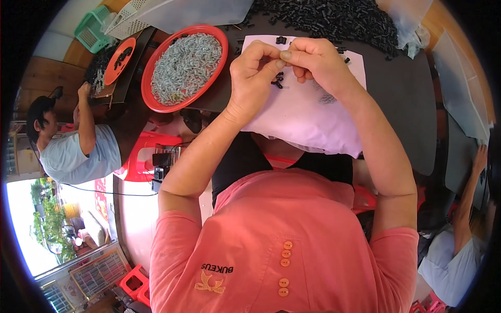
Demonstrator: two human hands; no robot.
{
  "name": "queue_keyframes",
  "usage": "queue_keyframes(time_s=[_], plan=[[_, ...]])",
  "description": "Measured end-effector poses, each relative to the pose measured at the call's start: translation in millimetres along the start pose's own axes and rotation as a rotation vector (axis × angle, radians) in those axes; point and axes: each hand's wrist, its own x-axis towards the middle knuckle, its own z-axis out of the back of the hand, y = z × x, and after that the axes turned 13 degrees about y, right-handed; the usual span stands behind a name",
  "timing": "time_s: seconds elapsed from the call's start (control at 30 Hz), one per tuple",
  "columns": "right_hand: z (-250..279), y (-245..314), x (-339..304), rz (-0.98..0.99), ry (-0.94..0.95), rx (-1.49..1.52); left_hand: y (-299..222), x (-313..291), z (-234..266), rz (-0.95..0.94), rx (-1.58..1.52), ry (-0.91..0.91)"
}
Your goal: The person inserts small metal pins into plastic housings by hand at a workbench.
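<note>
Over a pale pinkish sheet point(302, 122) on the table, my left hand point(251, 75) and my right hand point(324, 62) meet with thumbs and fingertips pinched together. Whatever sits between the fingertips is too small and covered to make out. Just below the fingers lie a few small black plastic pieces point(279, 80), close to my left hand. Another black piece point(281, 40) is at the sheet's far edge. Under my right wrist rests a little heap of thin silvery metal pieces point(327, 98).
A round red tray point(148, 78) full of small silvery metal pieces point(187, 68) stands to the left. A wide heap of black plastic pieces point(334, 18) covers the table's far side, beside a clear plastic bag point(413, 41). Co-workers sit left point(83, 151) and right point(451, 266).
</note>
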Motion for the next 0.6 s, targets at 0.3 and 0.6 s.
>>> queue_keyframes(time_s=[0.3,0.6], plan=[[-3.5,1.5,-2.0,0.022,-0.012,-0.067,-3.6,-1.6,-2.2,0.029,-0.044,-0.027],[-3.3,0.7,-3.2,0.002,0.006,-0.160,0.8,-6.4,0.3,-0.017,-0.045,0.022]])
